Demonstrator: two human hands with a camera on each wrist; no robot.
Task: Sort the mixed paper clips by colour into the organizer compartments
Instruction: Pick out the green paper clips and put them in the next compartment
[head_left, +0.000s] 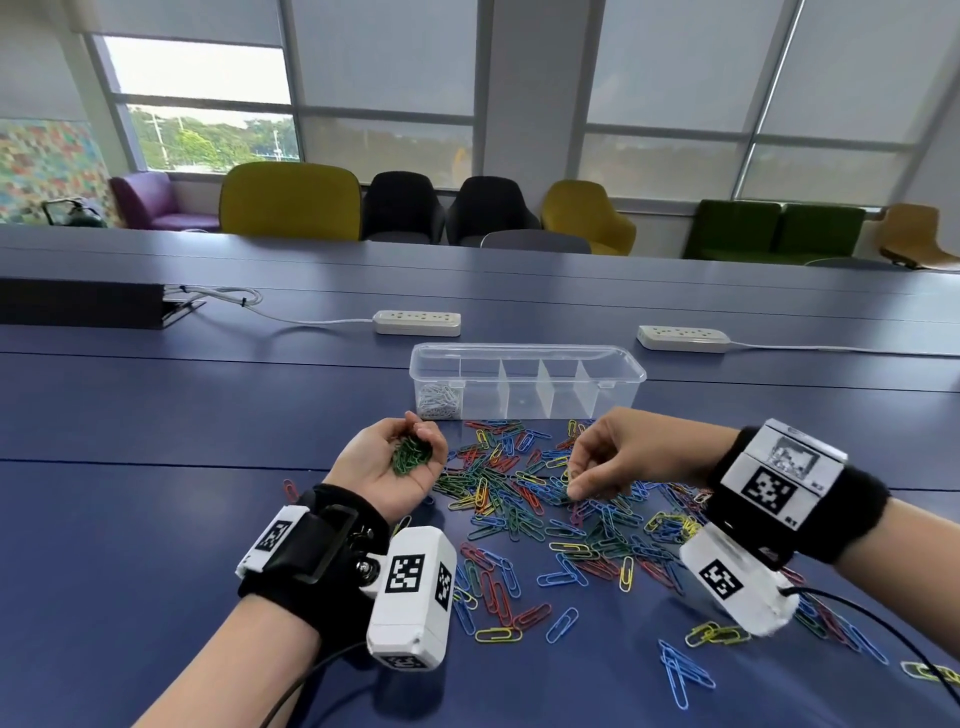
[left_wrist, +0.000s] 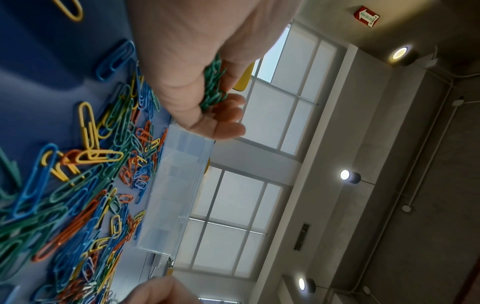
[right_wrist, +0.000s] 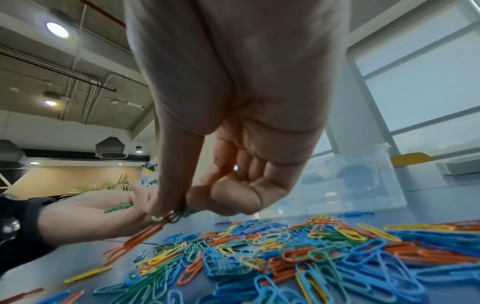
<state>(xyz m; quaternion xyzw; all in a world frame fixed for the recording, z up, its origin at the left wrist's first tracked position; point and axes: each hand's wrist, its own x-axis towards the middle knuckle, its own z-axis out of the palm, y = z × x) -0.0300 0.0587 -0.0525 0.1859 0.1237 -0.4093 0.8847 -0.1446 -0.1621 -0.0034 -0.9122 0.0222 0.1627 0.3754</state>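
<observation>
My left hand (head_left: 422, 436) lies palm up left of the pile, fingers cupped round a bunch of green paper clips (head_left: 413, 455); the left wrist view shows the same green clips (left_wrist: 214, 86) in the curled fingers. My right hand (head_left: 571, 484) hovers low over the mixed paper clips (head_left: 545, 525), thumb and forefinger pinching a green clip (right_wrist: 183, 211), with an orange clip blurred just under it. The clear organizer (head_left: 613, 374) stands behind the pile. Its leftmost compartment holds white clips (head_left: 439, 402); the other compartments look bare.
The blue table (head_left: 208, 415) carries two white power strips (head_left: 417, 322) (head_left: 683, 339) behind the organizer and a black box (head_left: 78, 304) at far left. Loose clips spread toward the near right edge. Chairs stand beyond the table.
</observation>
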